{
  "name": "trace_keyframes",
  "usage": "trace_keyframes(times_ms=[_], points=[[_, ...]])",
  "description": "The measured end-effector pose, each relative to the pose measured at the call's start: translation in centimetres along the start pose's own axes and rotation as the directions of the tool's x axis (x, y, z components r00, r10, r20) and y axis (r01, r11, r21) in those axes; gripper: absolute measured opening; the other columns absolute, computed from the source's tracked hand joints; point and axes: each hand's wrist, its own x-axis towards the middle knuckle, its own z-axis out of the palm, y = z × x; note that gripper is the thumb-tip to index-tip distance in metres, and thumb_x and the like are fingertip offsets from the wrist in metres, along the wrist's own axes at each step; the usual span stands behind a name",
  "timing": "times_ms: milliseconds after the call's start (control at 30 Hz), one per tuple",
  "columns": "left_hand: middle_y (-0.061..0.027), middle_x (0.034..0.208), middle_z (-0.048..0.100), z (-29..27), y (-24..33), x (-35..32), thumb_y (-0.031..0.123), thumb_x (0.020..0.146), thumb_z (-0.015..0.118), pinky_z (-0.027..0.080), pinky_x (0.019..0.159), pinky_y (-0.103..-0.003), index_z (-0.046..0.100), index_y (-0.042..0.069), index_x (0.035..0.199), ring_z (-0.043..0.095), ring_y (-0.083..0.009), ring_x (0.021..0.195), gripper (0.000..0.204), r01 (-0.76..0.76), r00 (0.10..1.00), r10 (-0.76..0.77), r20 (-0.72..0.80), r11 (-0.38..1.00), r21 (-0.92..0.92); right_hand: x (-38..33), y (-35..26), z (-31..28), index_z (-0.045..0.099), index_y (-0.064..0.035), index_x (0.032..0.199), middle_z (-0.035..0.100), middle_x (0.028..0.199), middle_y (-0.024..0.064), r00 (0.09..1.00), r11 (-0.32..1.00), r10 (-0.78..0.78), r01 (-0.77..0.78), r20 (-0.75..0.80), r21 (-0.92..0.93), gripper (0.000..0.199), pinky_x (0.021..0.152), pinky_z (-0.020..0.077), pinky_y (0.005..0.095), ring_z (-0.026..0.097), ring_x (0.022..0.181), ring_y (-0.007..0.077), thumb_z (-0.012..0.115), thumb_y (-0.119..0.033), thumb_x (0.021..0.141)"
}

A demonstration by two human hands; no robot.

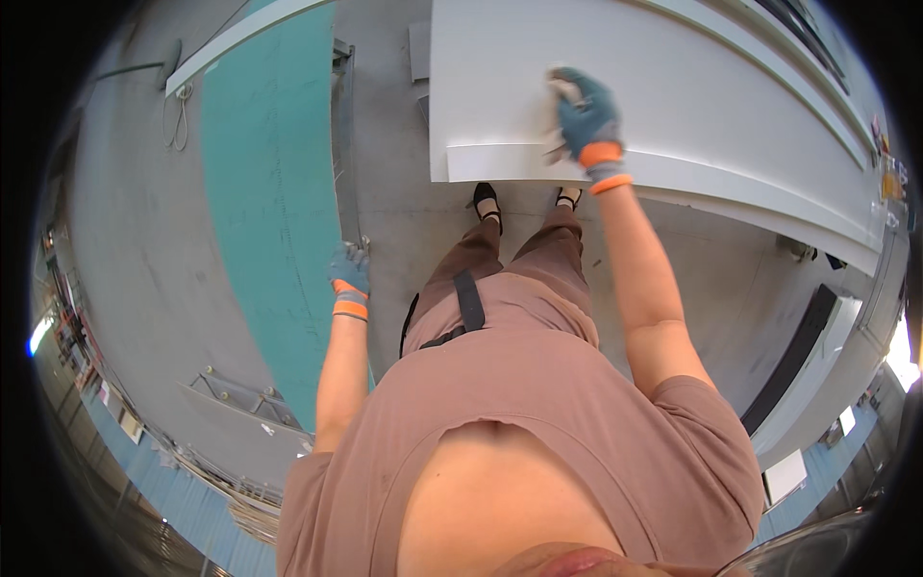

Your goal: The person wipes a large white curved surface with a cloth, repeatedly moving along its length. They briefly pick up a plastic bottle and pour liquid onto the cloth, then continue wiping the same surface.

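Grey concrete floor point(144, 240) lay under me, crossed by a teal strip point(264, 192). Blue lower wall point(183, 500) ran along my left. Bright light point(904, 356) entered at my right, beside pale cabinets point(827, 365).

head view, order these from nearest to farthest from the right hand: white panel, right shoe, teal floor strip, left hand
1. white panel, directly under the right hand, which presses a cloth on it.
2. right shoe, on the grey floor just below the panel's edge.
3. left hand, hanging at the person's left side.
4. teal floor strip, beyond the left hand; these last two are nearly too close to call.
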Motion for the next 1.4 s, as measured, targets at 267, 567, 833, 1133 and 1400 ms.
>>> trace_keyframes(times_ms=[267, 567, 833, 1133, 1400], points=[[-0.004, 0.111, 0.066, 2.8, -4.3, -4.7, 0.03, 0.099, 0.071, 0.052, 0.095, -0.045, 0.067, 0.013, 0.118, 0.063, -0.0245, 0.102, 0.026, 0.118, 0.991, -0.126, 0.051, 0.985, 0.129, 1.9, 3.9, 20.6, 0.074, -0.0129, 0.113, 0.073, 0.113, 0.0156, 0.957, 0.844, -0.265, 0.288, 0.115, -0.453, 0.026, 0.09, 0.057, 0.0452, 0.07, 0.101, 0.0381, 0.068, -0.021, 0.089], [-0.0045, 0.112, 0.068, 3.4, -4.9, -5.7, 0.028, 0.099, 0.071, 0.056, 0.094, -0.043, 0.067, 0.012, 0.119, 0.067, -0.0237, 0.101, 0.026, 0.068, 0.989, -0.081, 0.124, 0.992, 0.106, -3.5, -5.1, 24.5, 0.075, -0.0175, 0.117, 0.074, 0.108, 0.0157, 0.869, 0.956, -0.283, 0.292, 0.405, 0.042, 0.033, 0.091, 0.0567, 0.049, 0.069, 0.103, 0.0399, 0.07, -0.012, 0.085], [-0.0045, 0.114, 0.07, 5.4, -4.0, -5.9, 0.029, 0.1, 0.071, 0.056, 0.095, -0.044, 0.067, 0.013, 0.121, 0.068, -0.0246, 0.106, 0.027, 0.119, 0.985, -0.141, 0.104, 0.974, 0.193, -2.5, 2.3, 24.4, 0.08, -0.0188, 0.107, 0.076, 0.11, 0.0159, 0.969, 0.922, -0.078, 0.16, 0.236, -0.353, 0.023, 0.088, 0.0597, 0.0468, 0.072, 0.098, 0.0371, 0.068, -0.02, 0.088], [-0.0027, 0.109, 0.07, 8.6, -3.3, -5.9, 0.028, 0.1, 0.07, 0.055, 0.092, -0.039, 0.068, 0.014, 0.113, 0.067, -0.0199, 0.1, 0.02, 0.042, 0.987, -0.078, 0.141, 0.97, 0.241, -4.6, -2.5, 6.8, 0.077, -0.0118, 0.121, 0.074, 0.119, 0.0154, 0.922, 0.965, -0.152, 0.217, 0.355, -0.151, 0.035, 0.093, 0.059, 0.0431, 0.072, 0.107, 0.0328, 0.078, -0.018, 0.087], [-0.0013, 0.11, 0.069, 7.9, -1.7, -3.3, 0.027, 0.1, 0.069, 0.054, 0.09, -0.037, 0.07, 0.01, 0.12, 0.065, -0.018, 0.101, 0.026, -0.126, 0.99, 0.108, 0.087, 0.963, 0.238, -5.9, 11.5, -14.7, 0.072, -0.0079, 0.102, 0.071, 0.1, 0.0106, 0.759, 0.754, -0.081, -0.377, -0.646, -0.537, 0.015, 0.077, 0.0584, 0.0395, 0.07, 0.087, 0.0259, 0.058, -0.009, 0.097]])
